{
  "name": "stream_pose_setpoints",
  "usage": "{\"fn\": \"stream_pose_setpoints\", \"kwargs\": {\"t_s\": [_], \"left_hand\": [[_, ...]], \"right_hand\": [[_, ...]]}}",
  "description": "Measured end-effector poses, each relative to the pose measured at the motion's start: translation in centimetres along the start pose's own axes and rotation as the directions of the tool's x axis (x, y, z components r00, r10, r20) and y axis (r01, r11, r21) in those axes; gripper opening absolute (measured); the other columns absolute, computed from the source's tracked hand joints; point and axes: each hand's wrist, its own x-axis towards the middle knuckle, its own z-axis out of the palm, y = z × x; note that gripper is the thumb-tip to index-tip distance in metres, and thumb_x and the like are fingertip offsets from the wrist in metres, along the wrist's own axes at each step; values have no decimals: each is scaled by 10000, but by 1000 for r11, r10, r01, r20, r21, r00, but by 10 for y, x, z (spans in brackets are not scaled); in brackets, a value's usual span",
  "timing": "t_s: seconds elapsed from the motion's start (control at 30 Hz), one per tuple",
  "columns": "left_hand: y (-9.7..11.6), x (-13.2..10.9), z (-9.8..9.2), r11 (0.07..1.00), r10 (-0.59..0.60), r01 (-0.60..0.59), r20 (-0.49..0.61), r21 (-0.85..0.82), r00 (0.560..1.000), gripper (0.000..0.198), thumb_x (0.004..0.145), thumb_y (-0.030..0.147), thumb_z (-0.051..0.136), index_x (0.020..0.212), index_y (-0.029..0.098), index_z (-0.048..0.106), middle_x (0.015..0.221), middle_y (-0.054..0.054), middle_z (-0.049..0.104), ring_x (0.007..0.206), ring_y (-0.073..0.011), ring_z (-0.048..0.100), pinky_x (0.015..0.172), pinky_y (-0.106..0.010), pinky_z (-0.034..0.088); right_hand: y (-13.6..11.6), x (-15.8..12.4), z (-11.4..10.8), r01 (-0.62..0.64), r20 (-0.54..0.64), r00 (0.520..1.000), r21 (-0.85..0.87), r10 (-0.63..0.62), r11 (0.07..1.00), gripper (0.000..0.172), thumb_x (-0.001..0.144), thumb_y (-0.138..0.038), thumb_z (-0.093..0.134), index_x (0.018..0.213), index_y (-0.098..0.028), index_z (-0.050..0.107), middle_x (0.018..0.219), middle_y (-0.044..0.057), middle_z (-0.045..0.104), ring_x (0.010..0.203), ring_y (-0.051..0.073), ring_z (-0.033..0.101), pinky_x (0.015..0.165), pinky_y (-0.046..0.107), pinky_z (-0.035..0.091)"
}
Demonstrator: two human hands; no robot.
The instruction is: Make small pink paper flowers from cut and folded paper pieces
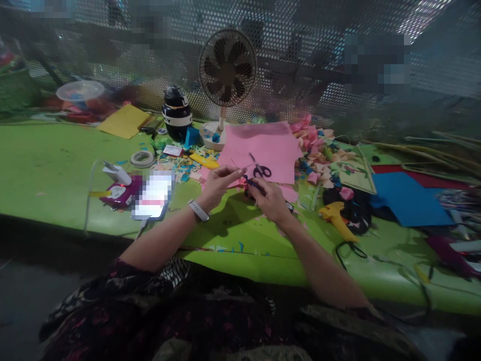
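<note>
At table centre, both hands meet just below the pink sheet (270,145). Left hand (218,185): thumb and fingertips pinched narrow on a thin pale sliver (236,169). Right hand (269,199): curled round a small dark-blue item (251,183), identity unclear. Scissors (260,169) lie loose on the sheet, 12 o'clock from the hands.

Progress, judged: folded pink pieces (313,138) heaped at 1 o'clock and paper scraps (180,163) at 10 o'clock suggest much cutting done; the sheet is mostly whole, so stock is left.

Containers: clear dish (80,90) far off at 10 o'clock, coloured bits inside, blurred. Dark jar (176,114) at 11 o'clock, contents hidden.
</note>
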Motion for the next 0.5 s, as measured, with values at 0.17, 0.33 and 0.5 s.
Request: {"fn": "stream_pose_setpoints", "kwargs": {"t_s": [0.17,0.33,0.5], "left_hand": [[1,-1,0,998,-31,33,42,-51,999,296,571,395,926,753,206,789,803,-15,759,794,-136,675,832,-296,533],[-1,2,-3,997,-43,46,51,-56,998,283,580,396,922,731,202,783,811,-30,763,810,-144,681,860,-313,530],[-3,6,-6,992,-104,109,87,-61,991,326,545,431,930,740,208,793,816,-33,768,790,-136,675,825,-297,527]], "right_hand": [[6,3,-2,4,19,1000,9,-4,1000,296,957,-397,506,1034,-174,685,794,63,704,676,189,632,677,319,491],[8,6,-3,19,93,995,71,-26,997,299,953,-430,522,992,-183,687,816,54,686,696,177,615,685,315,476],[7,7,-7,-36,184,983,126,12,991,315,954,-455,515,898,-183,664,743,33,656,638,155,569,644,306,442]]}}
